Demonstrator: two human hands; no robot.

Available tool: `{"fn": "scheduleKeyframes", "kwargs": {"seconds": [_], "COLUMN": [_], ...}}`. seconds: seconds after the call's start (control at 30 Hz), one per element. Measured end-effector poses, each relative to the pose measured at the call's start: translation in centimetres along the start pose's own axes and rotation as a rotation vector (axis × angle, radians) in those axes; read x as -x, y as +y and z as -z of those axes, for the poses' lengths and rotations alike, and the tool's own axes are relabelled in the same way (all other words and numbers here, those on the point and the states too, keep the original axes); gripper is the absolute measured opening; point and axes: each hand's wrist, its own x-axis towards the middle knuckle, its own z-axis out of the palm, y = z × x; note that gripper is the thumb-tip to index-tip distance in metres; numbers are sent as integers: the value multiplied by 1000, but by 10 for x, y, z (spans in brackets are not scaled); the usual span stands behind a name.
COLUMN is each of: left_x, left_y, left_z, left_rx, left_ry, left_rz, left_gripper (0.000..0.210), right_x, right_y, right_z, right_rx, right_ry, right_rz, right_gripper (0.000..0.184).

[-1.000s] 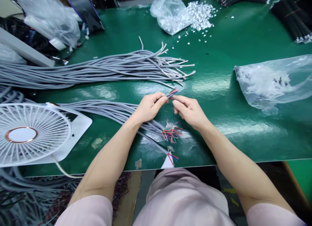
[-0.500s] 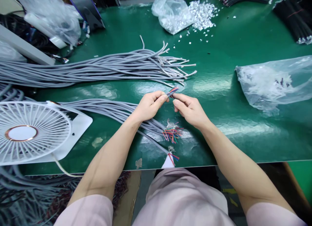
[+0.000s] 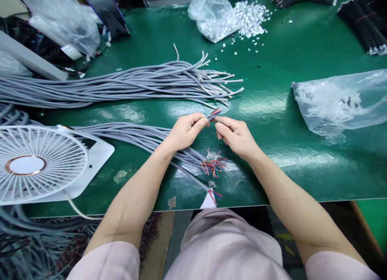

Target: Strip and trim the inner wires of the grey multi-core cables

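My left hand [image 3: 188, 130] is closed around a grey cable [image 3: 212, 114] near its stripped end, where red and blue wires stick out. The fingers of my right hand [image 3: 234, 134] are pinched at those wires, just right of my left fingertips; the exact bit they grip is too small to make out. Below both hands lies a bundle of grey cables [image 3: 136, 135] whose stripped ends show coloured wires [image 3: 214, 165] and frayed strands. A single grey cable [image 3: 190, 176] with bared wires rests nearer the table edge.
Behind my hands stretches a bundle of grey cables [image 3: 121, 86] with whitish ends. A white fan [image 3: 75, 187] stands at left. Plastic bags lie at the back [image 3: 208, 14] and right [image 3: 332, 104], beside scattered small shiny pieces [image 3: 252, 18]. Black cable bundles [image 3: 361, 22] occupy the far right corner.
My right hand has shifted very slightly at the wire ends. My left hand and the cables look unmoved.
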Motion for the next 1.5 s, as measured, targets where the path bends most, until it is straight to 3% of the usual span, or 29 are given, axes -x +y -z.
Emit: {"fn": "scheduleKeyframes", "kwargs": {"seconds": [0.17, 0.27, 0.4, 0.57, 0.73, 0.9, 0.97, 1.2, 1.5], "left_x": [0, -1, -2, 2, 6, 4, 3, 5, 6], "left_y": [-2, -5, -13, -6, 2, -4, -5, -1, -5], "left_z": [2, -2, -10, -6, -5, -13, -12, 6, 22], "left_rx": [132, 175, 68, -180, -221, 20, 127, 421, 681], "left_ry": [-21, 121, 192, 359, 77, 253, 267, 99, -75], "left_rz": [36, 70, 81, -55, -78, -51, -23, 151, 293], "left_gripper": [45, 46, 35, 27, 25, 22, 25, 33, 36], "right_x": [1, 6, 18, 17, 8, 8, 8, 4, 2], "right_y": [-3, -5, -9, -9, -4, -4, -5, -3, -1], "right_z": [0, -1, -2, -2, -3, -6, -8, -12, -8], "right_rx": [72, 129, 205, 196, 143, 97, 94, 63, 30], "right_ry": [29, 42, 23, 62, 105, 122, 123, 83, -55], "right_rz": [35, 72, 152, 140, 70, 89, 105, 203, 207], "right_gripper": [35, 33, 32, 33, 34, 34, 33, 33, 35]}}
